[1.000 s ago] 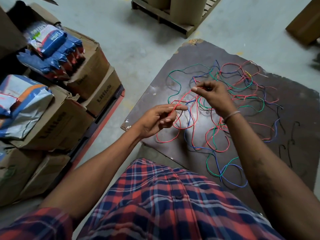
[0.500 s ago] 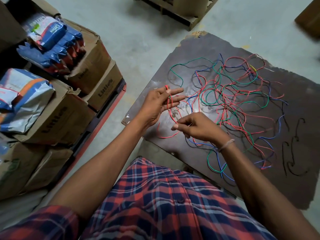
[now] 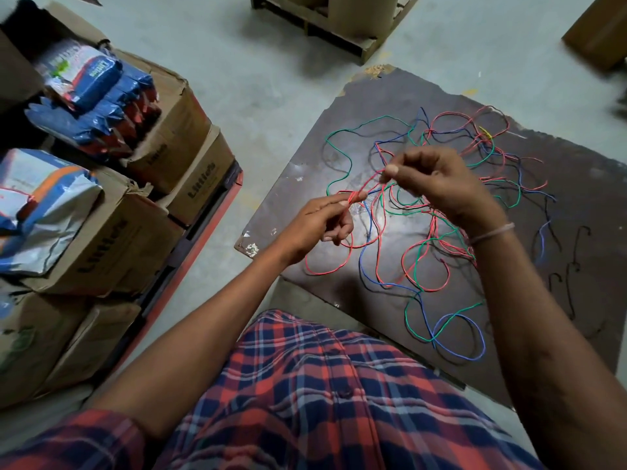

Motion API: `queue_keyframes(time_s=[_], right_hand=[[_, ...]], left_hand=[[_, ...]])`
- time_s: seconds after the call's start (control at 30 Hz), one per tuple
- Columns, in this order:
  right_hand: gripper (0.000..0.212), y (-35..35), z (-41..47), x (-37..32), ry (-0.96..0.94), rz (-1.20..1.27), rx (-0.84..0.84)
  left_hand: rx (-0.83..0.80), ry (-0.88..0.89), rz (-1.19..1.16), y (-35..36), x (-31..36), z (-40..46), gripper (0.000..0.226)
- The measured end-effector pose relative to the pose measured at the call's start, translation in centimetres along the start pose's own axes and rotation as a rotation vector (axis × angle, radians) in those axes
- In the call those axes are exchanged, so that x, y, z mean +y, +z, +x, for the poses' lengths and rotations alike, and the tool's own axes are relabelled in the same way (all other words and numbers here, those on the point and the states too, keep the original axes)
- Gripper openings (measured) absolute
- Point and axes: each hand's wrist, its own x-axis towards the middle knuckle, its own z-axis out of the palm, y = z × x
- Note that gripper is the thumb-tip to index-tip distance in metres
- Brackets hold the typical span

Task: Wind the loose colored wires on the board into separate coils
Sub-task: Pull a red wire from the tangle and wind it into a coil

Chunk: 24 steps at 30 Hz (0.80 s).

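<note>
A: Fingers?
B: Left hand (image 3: 319, 222) pinches red wire (image 3: 368, 186) at its fingertips; right hand (image 3: 437, 184) pinches it further along, at 1 o'clock.
A: Rest?
B: Tangled wires (image 3: 441, 232) on dark board (image 3: 390, 93).

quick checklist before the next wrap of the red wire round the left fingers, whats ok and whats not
1. Left hand holds the started red wire at its fingertips: ok.
2. Right hand pinches the same red wire: ok.
3. Red strand between the two hands runs straight: ok.
4. Rest of the red wire free of the green wire and blue wire: not ok, they cross in the pile.
5. How many turns are already on the left fingers: cannot tell, too small.
6. Pile lies fully on the board, nothing over the edge: ok.
</note>
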Motion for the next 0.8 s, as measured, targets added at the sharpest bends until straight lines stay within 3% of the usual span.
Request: queue_keyframes(time_s=[0.23,0.43,0.53,0.63,0.8], right_hand=[[0.025,2.7,3.2,4.5,0.073,-0.084,0.14],[0.03,7.0,0.6,6.6,0.226,-0.255,-0.098],[0.031,8.2,-1.1,5.9,0.237,-0.346,-0.256],[0.027,7.9,-1.9,4.0,0.189,-0.428,-0.396],[0.01,4.5,-2.2,0.0,0.077,-0.585,-0.457]], left_hand=[[0.0,-0.011,-0.303,0.2,1.2,-0.3,0.045],[0.125,0.059,-0.476,-0.4,4.0,0.3,0.042],[0.135,0.089,-0.507,-0.9,4.4,1.3,0.023],[0.179,0.118,-0.375,-0.7,3.5,2.0,0.036],[0.209,0.061,0.172,-0.8,0.0,2.9,0.033]])
